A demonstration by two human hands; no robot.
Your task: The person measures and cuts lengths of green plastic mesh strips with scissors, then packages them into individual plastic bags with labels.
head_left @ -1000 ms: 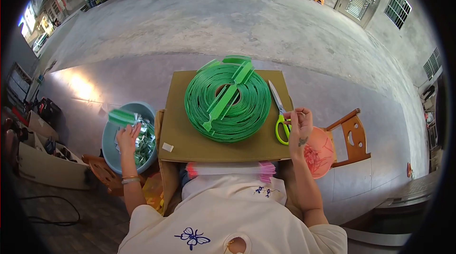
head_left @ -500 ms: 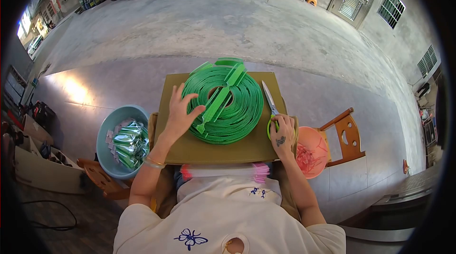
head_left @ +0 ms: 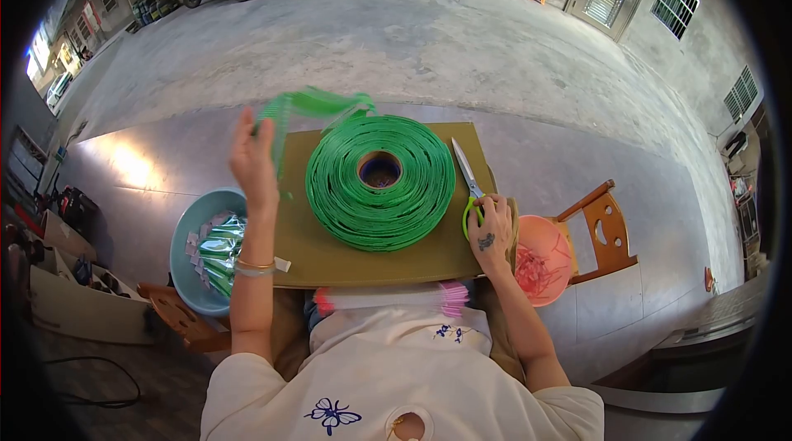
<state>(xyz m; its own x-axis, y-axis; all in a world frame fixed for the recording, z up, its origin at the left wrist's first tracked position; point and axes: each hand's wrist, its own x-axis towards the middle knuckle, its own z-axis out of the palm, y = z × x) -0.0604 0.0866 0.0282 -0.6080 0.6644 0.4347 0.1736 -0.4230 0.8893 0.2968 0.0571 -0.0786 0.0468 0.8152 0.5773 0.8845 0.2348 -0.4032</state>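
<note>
A large green roll of ribbon [head_left: 412, 202] lies flat on a brown board [head_left: 313, 264], its cardboard core showing. My left hand [head_left: 254, 162] is raised over the board's left edge, its fingers closed on the green strip [head_left: 318, 103], whose loose end hangs down and is motion-blurred. To the right of the roll lie scissors [head_left: 468, 170] with green handles, blades pointing away from me. My right hand [head_left: 492, 231] rests over their handles with its fingers curled round them.
A blue basin [head_left: 181, 266] with green-and-clear packets stands at the left, a pink bowl [head_left: 561, 251] of red strips at the right. Wooden chairs [head_left: 609, 231] flank the board. A bundle of pink-ended strips [head_left: 388, 297] lies at my lap.
My left hand has moved left and up from the roll, drawing the green strip off its top. The roll's core is now uncovered. My right hand has stayed at the scissors.
</note>
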